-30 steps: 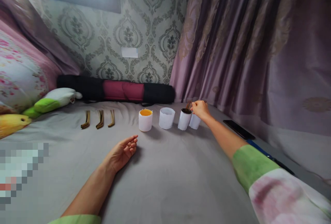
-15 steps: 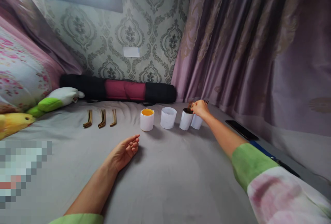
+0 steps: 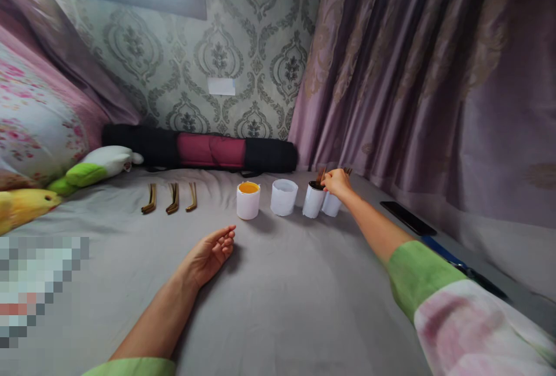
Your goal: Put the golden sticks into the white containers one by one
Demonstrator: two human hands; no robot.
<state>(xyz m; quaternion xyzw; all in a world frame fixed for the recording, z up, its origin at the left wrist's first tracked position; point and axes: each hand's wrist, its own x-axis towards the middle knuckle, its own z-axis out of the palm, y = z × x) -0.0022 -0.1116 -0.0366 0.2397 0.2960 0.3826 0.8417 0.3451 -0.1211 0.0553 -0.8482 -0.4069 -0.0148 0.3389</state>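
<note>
My right hand [image 3: 336, 181] is closed in a pinch at thin brown straws [image 3: 320, 176] that stick up from a white-wrapped cup [image 3: 313, 201] with a dark inside. Its fingertips are small in view, so how many straws they grip is unclear. Just behind the wrist stands another white cup [image 3: 332, 205], partly covered, with brown tips showing above my hand. To the left are a wide white cup [image 3: 284, 199] and a white cup with a yellow inside [image 3: 248, 203]. My left hand [image 3: 214, 254] rests on the sheet, fingers loosely curled, holding nothing.
Three small groups of bent brass-coloured straws [image 3: 172, 199] lie at left on the grey sheet [image 3: 278, 306]. A black and maroon roll [image 3: 208, 150] lies along the wall. A phone [image 3: 407, 218] is at right, near a curtain [image 3: 391, 75]. Plush toys [image 3: 26, 208] sit far left.
Almost nothing differs. The view has shifted very slightly, and my right hand remains at the dark-lined cup. My left hand has not moved.
</note>
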